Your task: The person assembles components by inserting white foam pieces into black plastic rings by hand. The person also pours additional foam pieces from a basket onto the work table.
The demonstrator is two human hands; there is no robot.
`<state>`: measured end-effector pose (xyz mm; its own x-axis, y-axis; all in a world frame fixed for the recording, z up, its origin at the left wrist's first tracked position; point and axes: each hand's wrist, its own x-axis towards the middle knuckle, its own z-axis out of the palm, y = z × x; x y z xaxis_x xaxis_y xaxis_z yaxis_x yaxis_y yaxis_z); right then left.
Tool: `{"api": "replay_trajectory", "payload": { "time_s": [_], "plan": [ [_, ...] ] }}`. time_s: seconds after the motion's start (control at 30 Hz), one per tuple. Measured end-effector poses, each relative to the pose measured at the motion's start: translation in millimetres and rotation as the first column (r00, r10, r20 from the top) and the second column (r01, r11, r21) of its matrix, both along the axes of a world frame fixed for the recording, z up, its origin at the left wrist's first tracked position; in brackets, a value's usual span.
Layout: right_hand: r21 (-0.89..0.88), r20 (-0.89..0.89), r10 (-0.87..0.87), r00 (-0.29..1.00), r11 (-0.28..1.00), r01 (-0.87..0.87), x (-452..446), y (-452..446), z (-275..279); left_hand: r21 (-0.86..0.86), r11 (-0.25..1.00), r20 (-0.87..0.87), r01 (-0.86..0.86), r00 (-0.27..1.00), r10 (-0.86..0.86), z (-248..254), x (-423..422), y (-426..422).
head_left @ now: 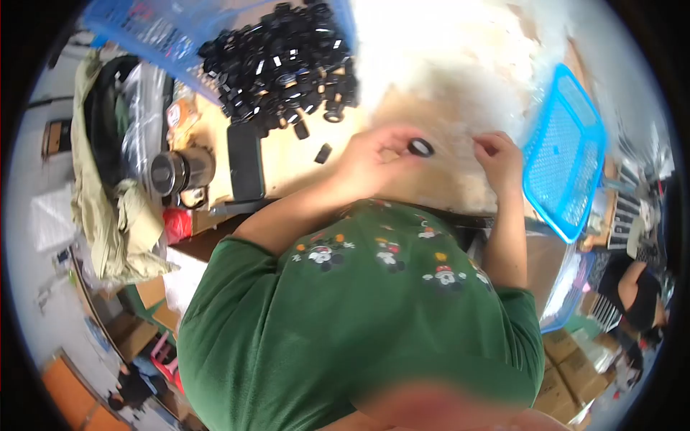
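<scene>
My left hand (381,156) is closed over the table, its thumb and fingers pinching a small black ring-shaped part (420,147) with a pale centre. To the right, my right hand (497,159) is raised with its fingertips curled together; whether anything small is between them I cannot make out. A heap of small black round parts (280,68) lies at the upper left, spilling from a blue crate (169,32). One loose black piece (323,153) rests on the wooden table (287,169), left of my left hand. Whitish, overexposed material (460,93) lies beyond both hands.
A dark phone (246,161) lies on the table's left side, near a lidded jar (172,172). On the right stands a bright blue plastic basket (564,154). Clothing (86,179) hangs at far left. Cardboard boxes (568,366) and another person (636,294) are at lower right.
</scene>
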<state>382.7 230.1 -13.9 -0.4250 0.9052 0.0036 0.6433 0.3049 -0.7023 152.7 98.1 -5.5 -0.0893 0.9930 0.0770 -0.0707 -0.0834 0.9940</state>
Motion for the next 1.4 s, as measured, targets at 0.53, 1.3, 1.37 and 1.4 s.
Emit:
{"api": "replay_trajectory", "payload": {
  "time_s": [0.53, 1.3, 1.37, 1.4],
  "plan": [
    [0.169, 0.245, 0.171, 0.954, 0.962, -0.216, -29.7, -21.1, -20.1, 0.166, 0.986, -0.217, -0.018, 0.975, 0.054, -5.4, -1.0, 1.3],
    [0.315, -0.354, 0.399, 0.846, 0.903, -0.294, -39.2, -56.4, 52.2, 0.222, 0.975, -0.408, 0.022, 0.910, 0.072, 14.9, 3.2, -1.6],
    [0.380, -0.300, 0.418, 0.857, 0.877, -0.295, -44.7, -59.0, 52.0, 0.214, 0.976, -0.335, -0.045, 0.935, 0.117, 18.9, 9.3, -2.7],
    [0.410, -0.272, 0.427, 0.863, 0.862, -0.297, -46.2, -61.1, 52.2, 0.207, 0.975, -0.297, -0.079, 0.944, 0.140, 19.8, 11.4, -3.4]
  ]
}}
